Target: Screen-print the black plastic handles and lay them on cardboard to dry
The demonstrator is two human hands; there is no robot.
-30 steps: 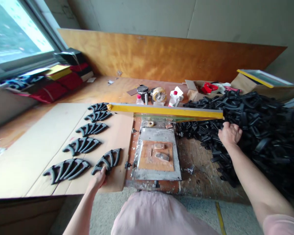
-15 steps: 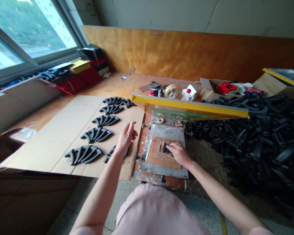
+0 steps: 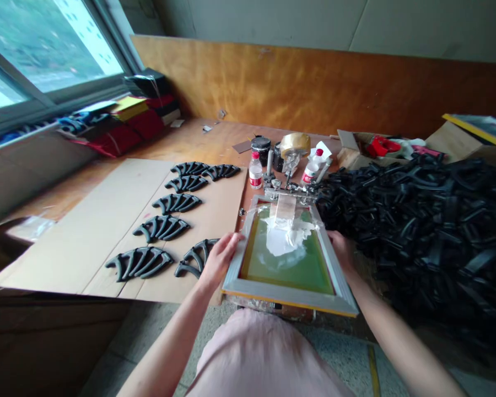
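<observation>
A screen-printing frame (image 3: 289, 298) lies low over the work board in front of me, its grey bars around a green mesh (image 3: 285, 275). White ink (image 3: 278, 246) is smeared across the upper half of the mesh, below a pale block (image 3: 286, 208) at the hinge end. My left hand (image 3: 221, 256) is closed on the frame's left bar. On the opposite bar rests my right hand (image 3: 342, 252), its fingers mostly hidden behind the edge. The frame covers the plate and the small black piece on it.
Several black fan-shaped plastic parts (image 3: 139, 262) lie on a cardboard sheet (image 3: 95, 220) to the left. A large heap of black parts (image 3: 434, 231) fills the right. Behind the frame stand bottles (image 3: 255, 172), a dark jar (image 3: 261, 148) and a tape roll (image 3: 295, 144).
The frame has swung down from its raised tilt over the plate. My right hand has left the small black piece for the frame's right side; my left hand has come to its left side.
</observation>
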